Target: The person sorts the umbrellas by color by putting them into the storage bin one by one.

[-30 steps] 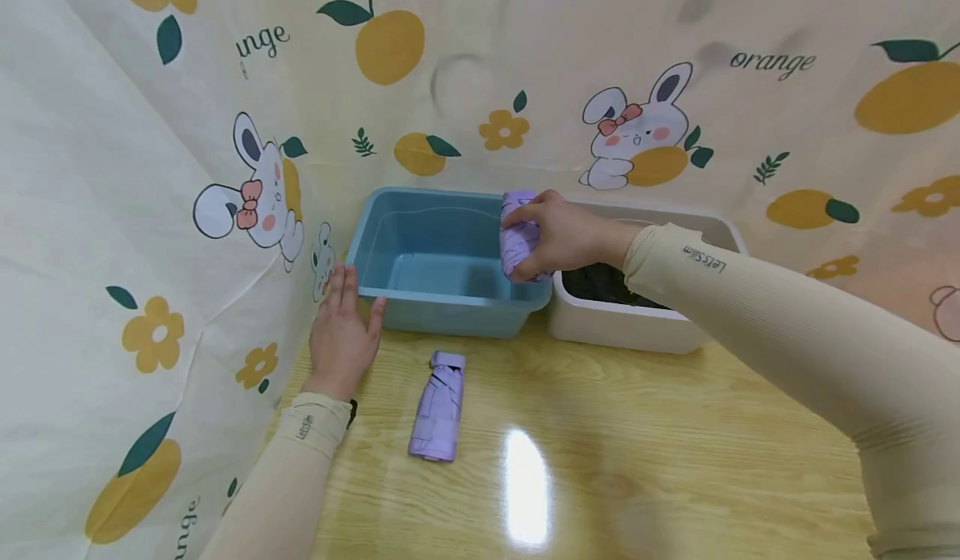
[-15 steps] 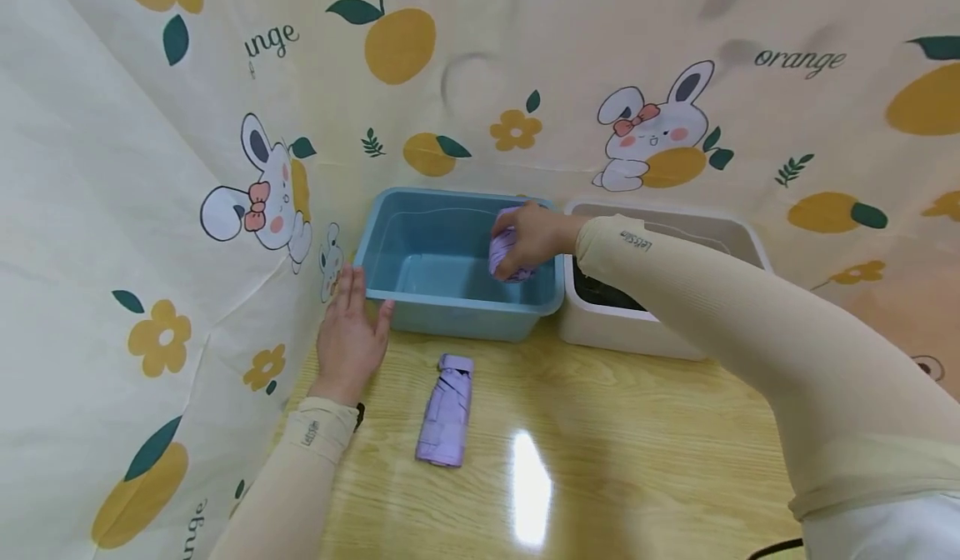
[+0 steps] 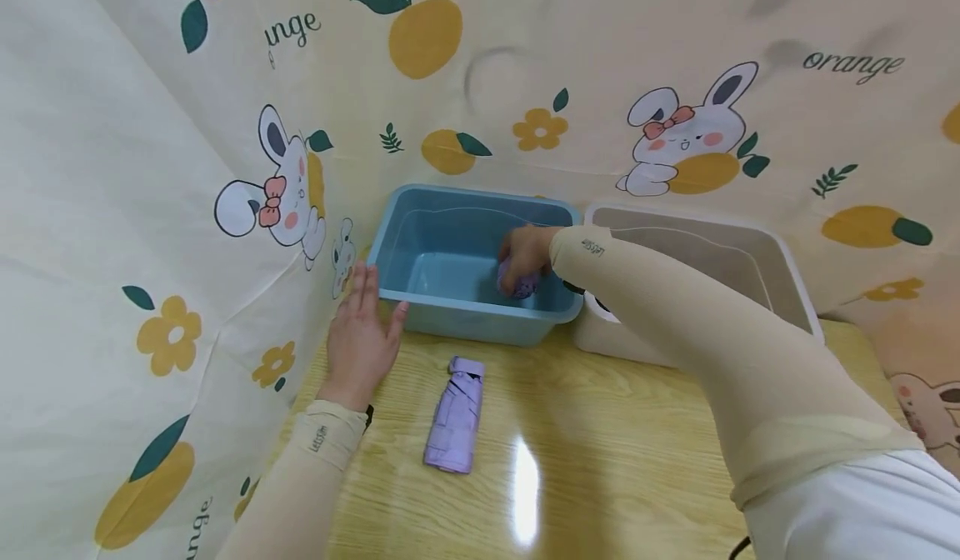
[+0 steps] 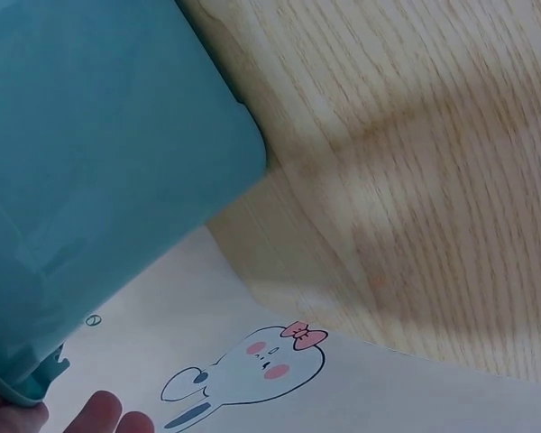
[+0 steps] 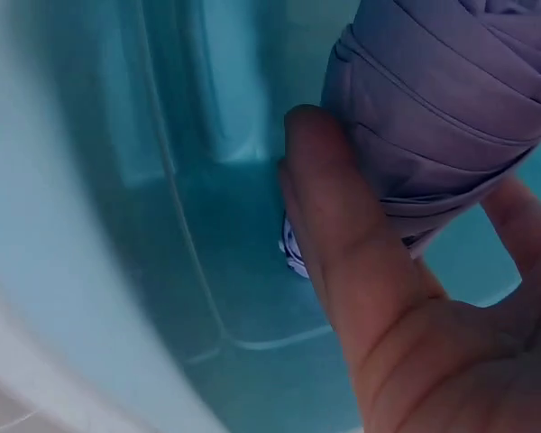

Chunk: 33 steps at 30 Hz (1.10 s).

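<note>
My right hand (image 3: 529, 250) is down inside the right end of a blue plastic bin (image 3: 472, 320), gripping a purple folded umbrella (image 5: 442, 113). In the right wrist view the fingers and thumb go round its pleated fabric, close over the bin's floor. My left hand (image 3: 363, 337) lies with straight fingers at the bin's front left corner. The left wrist view shows its fingertips (image 4: 99, 413) by the rim. A second purple folded umbrella (image 3: 456, 417) lies on the wooden table in front of the bin.
To the right stands a beige bin (image 3: 686, 231), close beside the blue one and partly covered by my right arm. A patterned cloth (image 3: 480, 85) hangs behind and along the left side. The wooden table (image 3: 600, 460) reflects a bright light.
My right hand has lowered the umbrella from above the blue bin's right rim down into it. My left hand stays at the corner. The head view has shifted a little.
</note>
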Motion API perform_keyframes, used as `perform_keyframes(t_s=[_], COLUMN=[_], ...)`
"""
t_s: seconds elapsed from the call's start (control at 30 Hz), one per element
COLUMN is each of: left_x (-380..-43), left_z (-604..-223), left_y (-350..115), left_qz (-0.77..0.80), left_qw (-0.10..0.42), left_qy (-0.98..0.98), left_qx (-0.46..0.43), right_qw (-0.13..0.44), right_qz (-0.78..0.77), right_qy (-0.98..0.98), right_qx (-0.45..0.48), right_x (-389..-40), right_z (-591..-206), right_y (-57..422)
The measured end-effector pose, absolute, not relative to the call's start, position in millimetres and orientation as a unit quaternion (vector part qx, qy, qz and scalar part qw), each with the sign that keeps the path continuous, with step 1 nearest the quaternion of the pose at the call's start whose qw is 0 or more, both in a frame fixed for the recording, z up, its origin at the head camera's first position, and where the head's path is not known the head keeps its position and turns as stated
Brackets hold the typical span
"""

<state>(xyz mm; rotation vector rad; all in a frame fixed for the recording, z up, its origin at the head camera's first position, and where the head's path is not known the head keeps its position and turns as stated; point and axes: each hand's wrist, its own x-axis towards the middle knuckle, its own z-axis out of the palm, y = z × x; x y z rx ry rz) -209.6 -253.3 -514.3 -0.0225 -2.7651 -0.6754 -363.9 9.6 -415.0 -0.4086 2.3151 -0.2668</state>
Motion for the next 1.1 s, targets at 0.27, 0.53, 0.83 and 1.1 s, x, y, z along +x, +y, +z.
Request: perform_keyframes(t_s=[0.27,0.53,0.83,1.1], left_x=[-210,-210,-211,-210], left_z=[-515,-516,-513,-515], left_y=[-253,-253,-249,-253], left_qz=[-0.233,-0.232,-0.234,-0.235], left_qw=[0.142,0.147,0.159,0.150], left_qy=[-0.962,-0.962,-0.959,-0.960], left_qx=[-0.004,-0.007,-0.015,-0.008], right_qw=[0.400,0.404,0.399,0.440], right_qz=[0.013,0.157,0.209,0.141], right_qy=[0.897,0.872,0.861,0.847], right_qx=[-0.186,-0.230,-0.237,-0.263], right_x=[-361,-358,-364,-359], right_z=[-430,-442,-460,-444], right_y=[4,-11,-11,-8])
